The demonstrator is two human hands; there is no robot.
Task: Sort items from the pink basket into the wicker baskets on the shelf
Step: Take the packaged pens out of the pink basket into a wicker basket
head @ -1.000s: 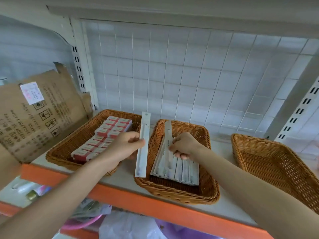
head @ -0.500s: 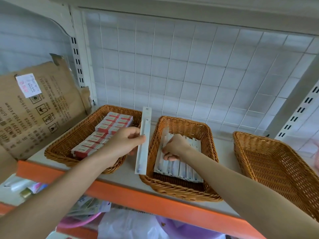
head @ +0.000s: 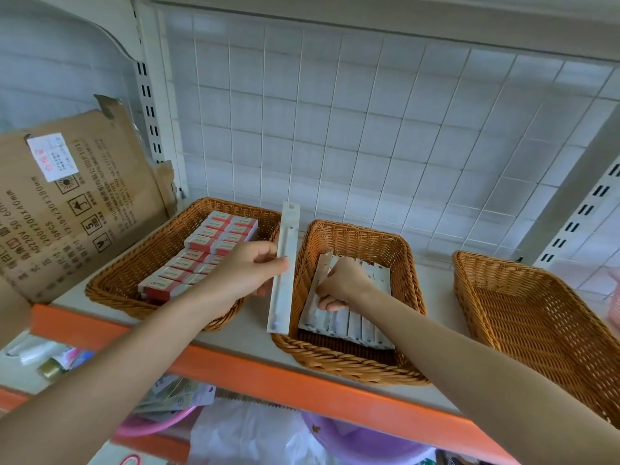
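My left hand (head: 241, 273) pinches a long white packet (head: 286, 236), pointing 12 to 6. My right hand (head: 339, 283) grips a second packet (head: 322, 266) in the middle wicker basket (head: 349, 364).

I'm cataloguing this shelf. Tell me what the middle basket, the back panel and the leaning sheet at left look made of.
Middle basket: woven wicker or plastic imitation, brown, slightly glossy; plaited rim. Back panel: white-coated wire grid, probably metal; thin crossing bars. Leaning sheet: matte brown cardboard; torn edge, printed marks.

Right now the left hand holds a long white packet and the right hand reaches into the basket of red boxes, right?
No: the head view shows the right hand in the middle basket of white packets; the left hand holds the long white packet.
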